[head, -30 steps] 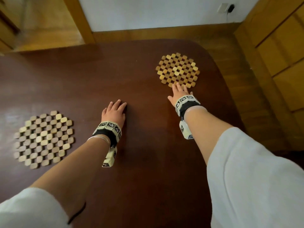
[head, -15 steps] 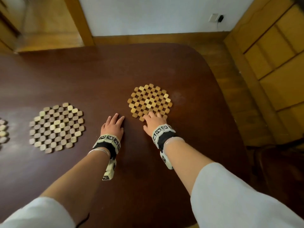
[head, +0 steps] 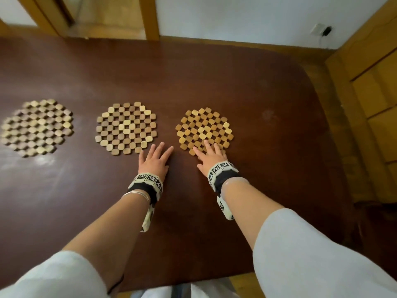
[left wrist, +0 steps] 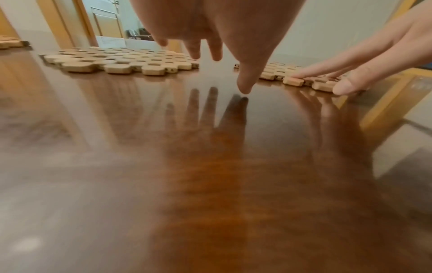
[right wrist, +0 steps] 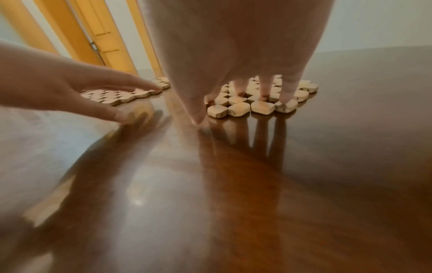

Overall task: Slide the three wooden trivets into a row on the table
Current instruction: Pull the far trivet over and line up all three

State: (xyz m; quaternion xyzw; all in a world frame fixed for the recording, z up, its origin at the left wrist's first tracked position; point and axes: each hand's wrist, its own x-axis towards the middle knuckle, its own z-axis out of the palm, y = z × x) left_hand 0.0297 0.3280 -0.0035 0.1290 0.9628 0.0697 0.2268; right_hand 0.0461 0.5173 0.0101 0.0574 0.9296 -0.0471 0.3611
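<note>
Lighting: dim, warm indoor light; the polished table (head: 214,78) gives pale glare patches and mirrors the fingers (left wrist: 243,86) in both wrist views. Image quality: leftmost trivet (head: 37,126) smeared (motion blur), near tabletop soft, edges bowed by wide-angle distortion

**Three checkered trivets on dark brown**

The table (head: 193,222) is a glossy, dark reddish brown, paler where light smears near its left edge. The right trivet (head: 205,127) is golden honey, a lattice of rounded blocks with lighter ones at its centre. The middle trivet (head: 126,127) mixes pale cream and mid-brown blocks in a checkered lattice. The left trivet (head: 37,127) is blurred, dull tan and brown. Both wristbands (head: 148,179) are black with white, black-patterned square tags. The sleeves (head: 311,254) are pale grey-white.
</note>
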